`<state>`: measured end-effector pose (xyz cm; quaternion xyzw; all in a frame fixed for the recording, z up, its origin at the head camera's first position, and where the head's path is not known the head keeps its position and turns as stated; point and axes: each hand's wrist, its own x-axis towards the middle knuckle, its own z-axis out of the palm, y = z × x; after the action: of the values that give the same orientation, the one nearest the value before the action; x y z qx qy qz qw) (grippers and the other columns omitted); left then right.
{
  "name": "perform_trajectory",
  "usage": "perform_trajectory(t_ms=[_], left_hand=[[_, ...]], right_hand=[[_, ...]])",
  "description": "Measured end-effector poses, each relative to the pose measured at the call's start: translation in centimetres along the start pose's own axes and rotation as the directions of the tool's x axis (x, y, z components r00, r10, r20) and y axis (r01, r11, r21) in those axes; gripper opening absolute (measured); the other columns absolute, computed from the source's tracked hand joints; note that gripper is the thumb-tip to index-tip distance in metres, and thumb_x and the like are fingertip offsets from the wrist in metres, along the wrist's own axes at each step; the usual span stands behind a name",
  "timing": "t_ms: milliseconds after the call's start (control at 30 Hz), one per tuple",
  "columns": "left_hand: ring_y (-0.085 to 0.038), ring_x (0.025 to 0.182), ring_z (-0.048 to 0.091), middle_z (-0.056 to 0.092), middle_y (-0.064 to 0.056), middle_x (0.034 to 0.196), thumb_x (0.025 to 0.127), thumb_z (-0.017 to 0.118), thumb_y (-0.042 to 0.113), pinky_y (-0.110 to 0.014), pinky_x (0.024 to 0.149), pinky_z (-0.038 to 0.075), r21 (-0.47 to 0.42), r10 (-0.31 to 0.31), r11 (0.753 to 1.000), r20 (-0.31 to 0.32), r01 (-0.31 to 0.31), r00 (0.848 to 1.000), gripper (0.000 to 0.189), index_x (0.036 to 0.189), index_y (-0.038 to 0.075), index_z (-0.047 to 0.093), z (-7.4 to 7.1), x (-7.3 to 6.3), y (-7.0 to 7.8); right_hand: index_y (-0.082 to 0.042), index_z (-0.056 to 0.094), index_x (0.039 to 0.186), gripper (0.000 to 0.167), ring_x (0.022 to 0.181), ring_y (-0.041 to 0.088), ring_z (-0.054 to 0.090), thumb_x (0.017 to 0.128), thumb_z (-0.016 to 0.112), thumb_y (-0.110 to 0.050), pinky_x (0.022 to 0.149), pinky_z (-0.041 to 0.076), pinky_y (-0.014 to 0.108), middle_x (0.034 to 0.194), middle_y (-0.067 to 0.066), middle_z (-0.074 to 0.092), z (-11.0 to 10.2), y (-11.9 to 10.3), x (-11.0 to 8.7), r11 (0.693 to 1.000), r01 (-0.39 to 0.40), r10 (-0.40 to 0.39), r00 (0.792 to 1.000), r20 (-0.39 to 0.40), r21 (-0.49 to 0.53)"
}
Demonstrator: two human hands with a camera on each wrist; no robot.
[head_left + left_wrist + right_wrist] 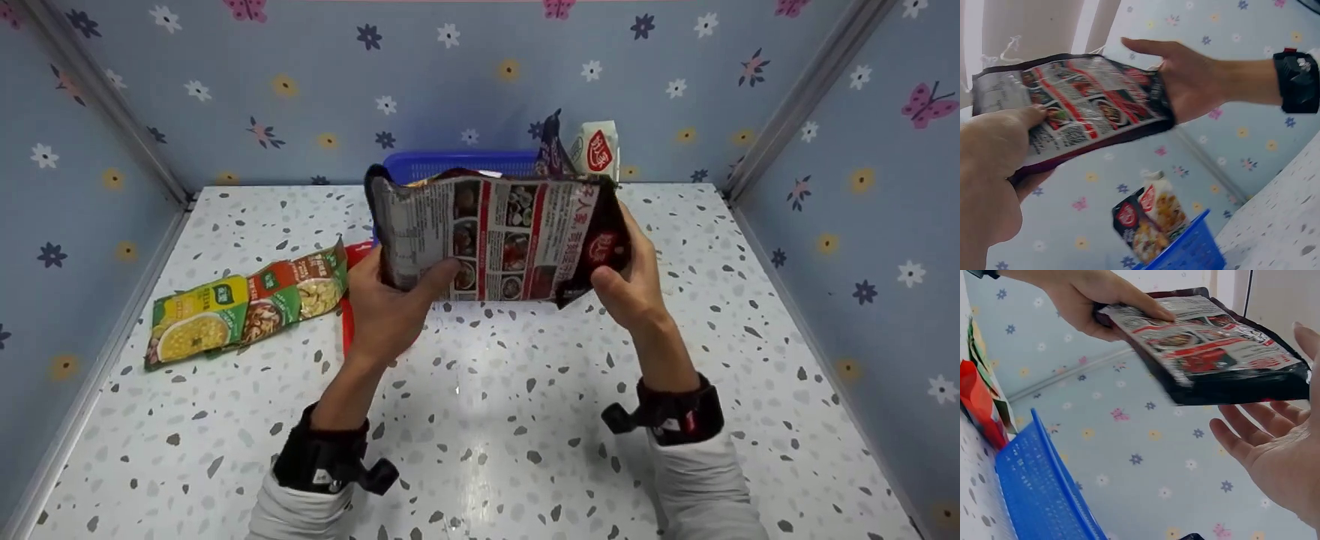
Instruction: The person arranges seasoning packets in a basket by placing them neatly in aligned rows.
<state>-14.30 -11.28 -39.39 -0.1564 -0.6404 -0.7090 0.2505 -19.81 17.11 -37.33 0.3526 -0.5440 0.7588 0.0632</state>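
Hands [394, 307] [637, 277] raised over the desk [525, 420] — the left gripping a dark-edged food packet [499, 240], the right spread at its other end.
From my head view, I see the packet held broadside in front of the blue basket [465, 159], its printed side with red stripes and food photos towards me; the left thumb presses that face, fingers behind. My right-wrist view shows the right hand's fingers loose and uncurled — I can't tell how firmly it touches the packet. A dark packet [553, 154] and a white packet [600, 146] stand upright at the basket's right end, and overlapping green-trimmed packets [259, 296] lie on the desk to the left.
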Motion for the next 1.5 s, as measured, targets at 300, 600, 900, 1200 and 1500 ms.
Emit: perform_trajectory(t_ms=[300, 600, 900, 1200, 1500], left_hand=[[-0.031, 0.127, 0.08, 0.079, -0.017, 0.139, 0.101, 0.084, 0.011, -0.046, 0.106, 0.068, -0.193, -0.103, 0.98, -0.266, 0.052, 0.959, 0.051, 0.147, 0.003, 0.062, 3.9, -2.1, -0.2], [-0.027, 0.126, 0.08, 0.079, -0.016, 0.14, 0.098, 0.091, 0.035, -0.043, 0.107, 0.067, -0.236, -0.156, 0.968, -0.31, 0.083, 0.938, 0.066, 0.147, 0.002, 0.061, 5.1, -3.1, -0.5], [-0.027, 0.126, 0.08, 0.078, -0.016, 0.141, 0.096, 0.093, 0.042, -0.044, 0.104, 0.069, -0.219, -0.148, 0.972, -0.282, 0.086, 0.948, 0.074, 0.149, 0.002, 0.059, 5.6, -3.5, -0.7], [-0.025, 0.127, 0.079, 0.078, -0.016, 0.141, 0.097, 0.093, 0.033, -0.042, 0.106, 0.068, -0.217, -0.155, 0.971, -0.265, 0.098, 0.952, 0.069, 0.149, 0.001, 0.06, 5.7, -3.7, -1.0], [-0.032, 0.14, 0.068, 0.064, -0.019, 0.153, 0.09, 0.096, 0.049, -0.046, 0.111, 0.066, -0.26, -0.154, 0.958, -0.104, 0.123, 0.982, 0.098, 0.16, 0.006, 0.042, 5.7, -3.1, -1.0]], right_hand=[[-0.007, 0.054, 0.16, 0.084, 0.15, 0.027, 0.063, 0.092, 0.095, -0.036, 0.132, 0.048, 0.05, 0.159, 0.012, 0.064, 4.8, 2.2, -1.3, 0.909, 0.057, -0.033, 0.997, -0.065, 0.413], [-0.02, 0.057, 0.157, 0.065, 0.145, 0.019, 0.066, 0.101, 0.088, -0.02, 0.128, 0.052, 0.039, 0.154, 0.0, 0.069, 7.6, 2.4, -2.1, 0.886, -0.091, 0.16, 0.98, -0.117, 0.454], [-0.024, 0.066, 0.151, 0.058, 0.143, 0.019, 0.07, 0.098, 0.09, -0.019, 0.126, 0.055, 0.042, 0.151, -0.001, 0.073, 8.2, 2.6, -2.4, 0.917, -0.092, 0.185, 0.96, -0.21, 0.389], [-0.025, 0.07, 0.146, 0.051, 0.137, 0.021, 0.073, 0.1, 0.087, -0.012, 0.122, 0.059, 0.043, 0.146, 0.0, 0.076, 8.3, 2.3, -2.1, 0.92, -0.052, 0.17, 0.946, -0.276, 0.388], [-0.022, 0.073, 0.144, 0.041, 0.13, 0.024, 0.079, 0.107, 0.076, -0.005, 0.111, 0.065, 0.045, 0.143, 0.003, 0.079, 7.3, 1.9, -1.6, 0.945, 0.038, 0.062, 0.954, -0.293, 0.326]])
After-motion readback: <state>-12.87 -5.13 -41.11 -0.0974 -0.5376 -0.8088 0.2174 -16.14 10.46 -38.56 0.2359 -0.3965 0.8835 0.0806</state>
